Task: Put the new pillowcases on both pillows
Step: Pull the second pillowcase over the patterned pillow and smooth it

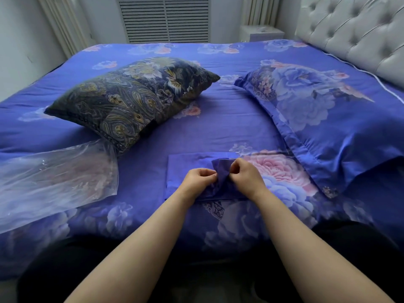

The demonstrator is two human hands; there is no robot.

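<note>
1. a clear plastic bag [54,182] lies flat and slack at the left of the bed [229,136], its near corner just beside the dark pillow; probably the wrapper the new bedding came in, pushed aside so it stays out of the work
2. the dark paisley pillow [131,103] rests tilted on the cover, left of the middle, well apart from the hands; it appears to be the one not yet dressed, kept within reach for when its case is ready
3. the folded blue pillowcase [188,167] lies flat in front of the person, close to the bed's near edge, where both arms reach it without leaning
4. the left hand [199,179] has its fingers curled and pinches a raised flap of that case at its middle
5. the right hand [244,176] pinches the same flap from the other side, fingers bent; two grips side by side suggest a pull apart to open the folds or find the mouth
6. the flowered pillow [317,119] lies flat on the right, near the padded headboard [358,33]; its print matches the cover, so it seems already done, set away from the working spot
</note>
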